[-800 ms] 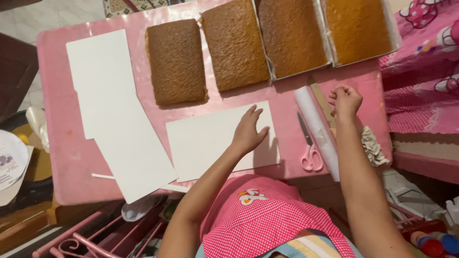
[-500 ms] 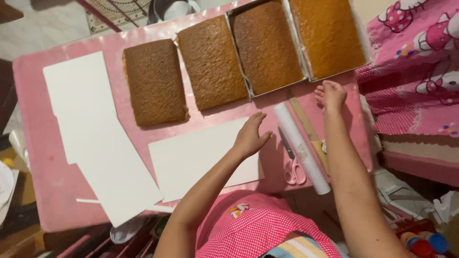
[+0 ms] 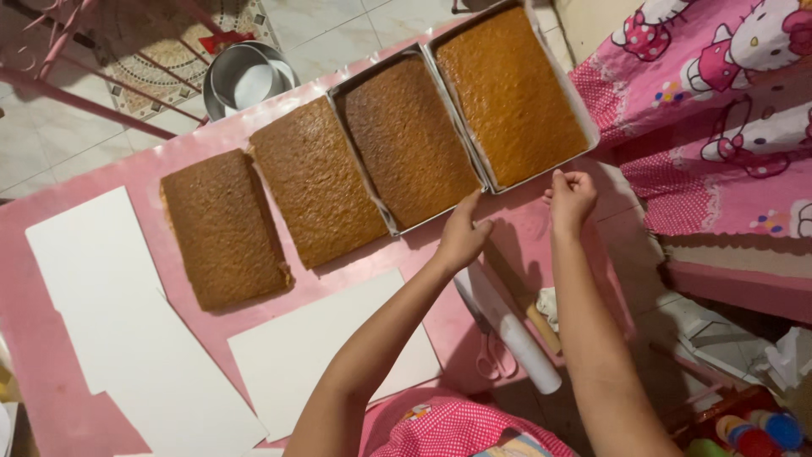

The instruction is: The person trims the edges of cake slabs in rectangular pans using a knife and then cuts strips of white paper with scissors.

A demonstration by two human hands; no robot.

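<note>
Both hands have left the white card point(image 3: 330, 355) and moved up: left hand point(image 3: 463, 237) and right hand point(image 3: 571, 199), fingers loosely curled, holding nothing, now touch the near rim of the far-right cake tray point(image 3: 541, 178) on the pink table point(image 3: 524, 228).

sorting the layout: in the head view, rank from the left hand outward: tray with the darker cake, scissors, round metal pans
From the left hand:
1. Tray with the darker cake, at its fingers.
2. Scissors, toward the table's near edge.
3. Round metal pans, on the floor beyond the table.

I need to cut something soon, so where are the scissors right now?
In the head view, the scissors lie on the pink table near its front edge, between the white board and the white roll, just behind the left hand.
</note>
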